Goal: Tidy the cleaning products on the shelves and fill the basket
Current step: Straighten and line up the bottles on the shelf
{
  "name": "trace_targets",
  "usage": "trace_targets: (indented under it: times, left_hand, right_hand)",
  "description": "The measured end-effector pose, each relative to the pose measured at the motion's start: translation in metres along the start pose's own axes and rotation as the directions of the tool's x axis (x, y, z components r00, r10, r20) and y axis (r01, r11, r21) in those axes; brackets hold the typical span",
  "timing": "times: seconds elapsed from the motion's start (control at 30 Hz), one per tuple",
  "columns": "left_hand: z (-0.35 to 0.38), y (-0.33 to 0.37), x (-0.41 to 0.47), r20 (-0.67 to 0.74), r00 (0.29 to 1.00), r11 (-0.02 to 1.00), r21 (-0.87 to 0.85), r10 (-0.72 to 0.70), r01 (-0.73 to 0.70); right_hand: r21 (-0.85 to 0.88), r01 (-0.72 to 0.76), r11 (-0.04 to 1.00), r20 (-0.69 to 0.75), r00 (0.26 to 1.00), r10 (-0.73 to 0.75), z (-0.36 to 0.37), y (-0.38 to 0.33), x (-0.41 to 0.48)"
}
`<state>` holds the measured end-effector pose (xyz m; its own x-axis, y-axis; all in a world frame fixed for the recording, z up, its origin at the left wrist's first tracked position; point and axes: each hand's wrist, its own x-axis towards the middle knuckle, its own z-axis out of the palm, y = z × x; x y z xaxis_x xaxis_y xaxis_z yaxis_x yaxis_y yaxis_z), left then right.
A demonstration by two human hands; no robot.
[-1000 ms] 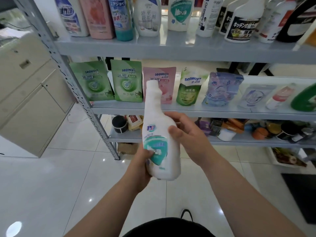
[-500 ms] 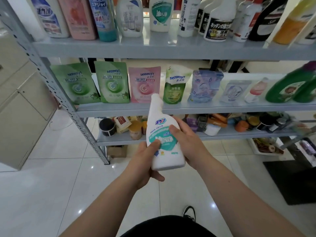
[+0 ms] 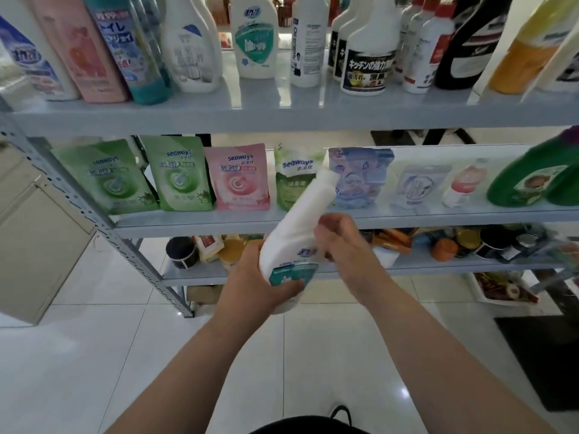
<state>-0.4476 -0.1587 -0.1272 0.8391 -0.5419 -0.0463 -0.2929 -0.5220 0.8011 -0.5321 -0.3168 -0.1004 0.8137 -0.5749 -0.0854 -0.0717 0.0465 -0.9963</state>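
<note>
I hold a white spray-type bottle with a teal label in front of the grey shelf unit, between its middle and lower boards. The bottle leans with its capless neck pointing up and to the right. My left hand grips its base from below and the left. My right hand curls round its right shoulder, slightly blurred. Tall cleaner bottles stand on the top board. Green and pink refill pouches line the middle shelf.
The lower shelf holds jars, tins and small packs. A beige cabinet stands at the left. On the white tiled floor at the right are a white tray and a dark mat. Green jugs sit at middle right.
The bottle has tipped from upright to leaning right. My right hand slid up from its side to its shoulder; my left hand shifted under the base. The view moved closer to the shelves.
</note>
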Motion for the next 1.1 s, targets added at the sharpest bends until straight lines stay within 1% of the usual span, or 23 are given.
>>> trace_targets:
  times: [0.07,0.13,0.23,0.3,0.37,0.4,0.43,0.5,0.57,0.63,0.67,0.73,0.77,0.8,0.87,0.93,0.97,1.03,1.1]
  left_hand:
    - [0.007,0.009,0.006,-0.029,0.999,0.996,0.083,0.023,-0.02]
    - [0.014,0.021,0.013,-0.048,0.997,0.982,0.185,0.052,-0.043]
    - [0.018,0.04,0.024,-0.094,0.986,0.93,0.353,0.14,-0.099]
    - [0.017,0.052,0.032,-0.102,0.974,0.887,0.442,0.201,-0.137]
    - [0.014,0.061,0.041,-0.077,0.972,0.864,0.478,0.222,-0.16]
    - [0.012,0.065,0.046,-0.053,0.977,0.871,0.464,0.209,-0.161]
    - [0.009,0.067,0.05,-0.023,0.984,0.895,0.42,0.177,-0.151]
    - [0.005,0.07,0.056,0.031,0.993,0.953,0.279,0.114,-0.118]
    - [0.004,0.069,0.06,0.062,0.995,0.983,0.159,0.084,-0.093]
    - [0.005,0.069,0.066,0.083,0.994,0.994,0.083,0.071,-0.077]
    - [0.005,0.069,0.069,0.092,0.993,0.995,0.067,0.072,-0.078]
    - [0.003,0.069,0.077,0.085,0.992,0.993,0.064,0.09,-0.095]
    - [-0.001,0.069,0.082,0.069,0.993,0.993,0.06,0.1,-0.104]
    - [-0.005,0.068,0.087,0.047,0.993,0.992,0.051,0.109,-0.111]
    - [-0.018,0.065,0.097,-0.004,0.992,0.992,0.008,0.129,-0.129]
    - [-0.031,0.063,0.107,-0.052,0.986,0.982,-0.102,0.156,-0.161]
    - [-0.038,0.063,0.112,-0.079,0.981,0.967,-0.174,0.175,-0.187]
    - [-0.052,0.07,0.123,-0.15,0.966,0.919,-0.305,0.213,-0.249]
    - [-0.064,0.078,0.136,-0.217,0.948,0.877,-0.376,0.232,-0.3]
  right_hand:
    - [-0.138,0.115,0.984,-0.075,0.989,-0.126,-0.026,-0.023,0.018]
    - [-0.336,0.192,0.922,-0.046,0.975,-0.219,-0.048,-0.045,0.034]
    - [-0.621,0.219,0.753,0.057,0.97,-0.236,-0.072,-0.069,0.059]
    - [-0.727,0.218,0.651,0.08,0.969,-0.234,-0.085,-0.081,0.074]
    - [-0.805,0.24,0.542,0.097,0.956,-0.278,-0.092,-0.088,0.087]
    - [-0.818,0.279,0.502,0.117,0.937,-0.329,-0.094,-0.09,0.093]
    - [-0.807,0.34,0.484,0.147,0.908,-0.392,-0.095,-0.092,0.097]
    - [-0.729,0.487,0.481,0.218,0.832,-0.51,-0.095,-0.098,0.105]
    - [-0.654,0.603,0.456,0.276,0.752,-0.599,-0.094,-0.102,0.114]
    - [-0.609,0.668,0.428,0.299,0.693,-0.656,-0.09,-0.109,0.123]
    - [-0.595,0.686,0.419,0.306,0.676,-0.67,-0.086,-0.112,0.128]
    - [-0.564,0.705,0.43,0.312,0.664,-0.679,-0.077,-0.12,0.136]
    - [-0.538,0.709,0.456,0.306,0.668,-0.678,-0.072,-0.123,0.14]
    - [-0.501,0.708,0.497,0.288,0.678,-0.676,-0.065,-0.127,0.144]
    - [-0.378,0.683,0.625,0.233,0.724,-0.65,-0.049,-0.132,0.149]
    - [-0.217,0.59,0.777,0.215,0.806,-0.552,-0.031,-0.132,0.152]
    - [-0.171,0.536,0.827,0.235,0.837,-0.495,-0.022,-0.129,0.153]
    - [-0.109,0.439,0.892,0.308,0.868,-0.389,-0.007,-0.119,0.154]
    - [-0.001,0.337,0.942,0.363,0.877,-0.314,0.007,-0.107,0.156]
